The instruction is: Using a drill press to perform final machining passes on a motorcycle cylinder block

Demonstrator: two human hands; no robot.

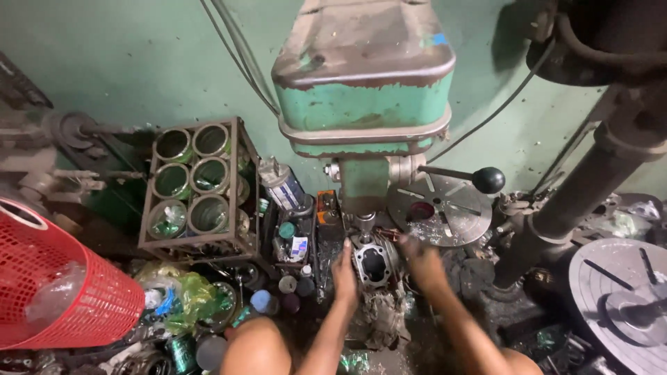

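Flanking a grey engine cylinder (375, 264) under the green drill press (365, 90): left hand (344, 274) flat against its left side, fingers extended. Right hand (422, 262) motion-blurred at its right; grip cannot be made out.

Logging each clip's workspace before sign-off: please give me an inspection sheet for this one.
Surface: dirty, crowded floor under a green drill press.
Job's things: metal cylinder part beneath the spindle.
Clutter: rack of tins, red basket, spray can, round plates.
Grippers: left hand touches the part's left side; right hand, blurred, at its right.
Cables: dark cables on the wall.
Surroundings: green wall, second machine column.
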